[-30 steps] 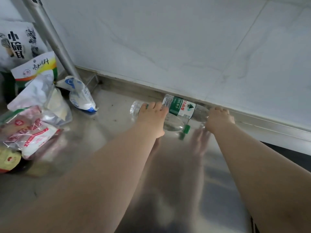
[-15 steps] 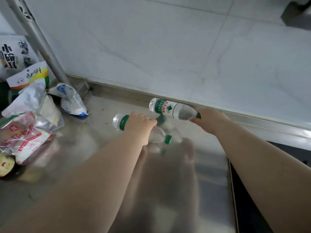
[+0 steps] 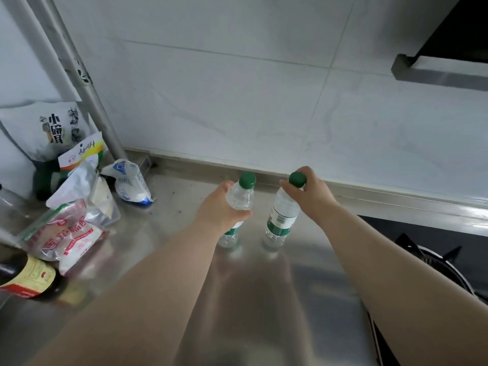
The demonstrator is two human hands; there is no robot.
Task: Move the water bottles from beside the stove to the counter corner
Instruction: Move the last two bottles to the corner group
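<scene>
Two clear, green-capped plastic water bottles stood upright, just apart, on the shiny steel counter [image 3: 250,299], left of the black gas stove [image 3: 433,257]. The left hand [image 3: 221,210] curled its fingers round the left bottle [image 3: 241,198]. The right hand [image 3: 313,192] pinched the right bottle [image 3: 281,220] at its cap, near the white tiled wall [image 3: 237,101].

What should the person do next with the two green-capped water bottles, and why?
Probably lift both and carry them left, toward the corner by the food bags. Both clear plastic, green-capped bottles stand upright on the steel counter near the black stove: the left hand wraps the left bottle, the right hand pinches the right bottle by its cap.
</scene>
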